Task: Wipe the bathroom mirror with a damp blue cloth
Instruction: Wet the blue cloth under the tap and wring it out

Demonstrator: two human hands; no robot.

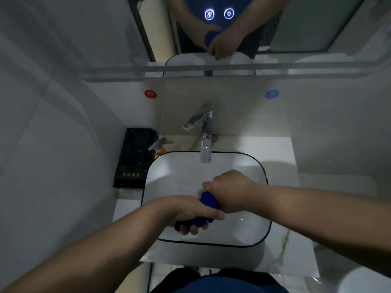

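Bare forearms [95, 250] sit nearest, reaching in from the bottom corners. The left hand [190, 210] and right hand [230, 191] meet over the sink [182, 172].

- Mirror [306, 22]: glossy flat pane across the top with two lit round icons [209, 14]. It reflects the hands.
- Table [281, 157]: smooth white stone-look slab with faint veining.
- Sink: white glazed basin, rounded rectangle with a thin black rim, sitting on the table.
- Tray [135, 157]: black rectangle with two round recesses, left of the sink.
- Faucet [205, 134]: angular chrome, lever angled left, spout over the basin.
- Bottle [160, 148]: amber with a grey pump, between tray and sink.
- Red sticker [150, 94] and blue sticker [272, 94]: round, on the backsplash.
- Cloth [208, 200]: deep blue, soft, bunched into a thick roll, held over the basin and well apart from the mirror.

Left fingers [191, 229] curl tight round the near end from below, thumb on top. The right hand is fisted round the far end, knuckles up.
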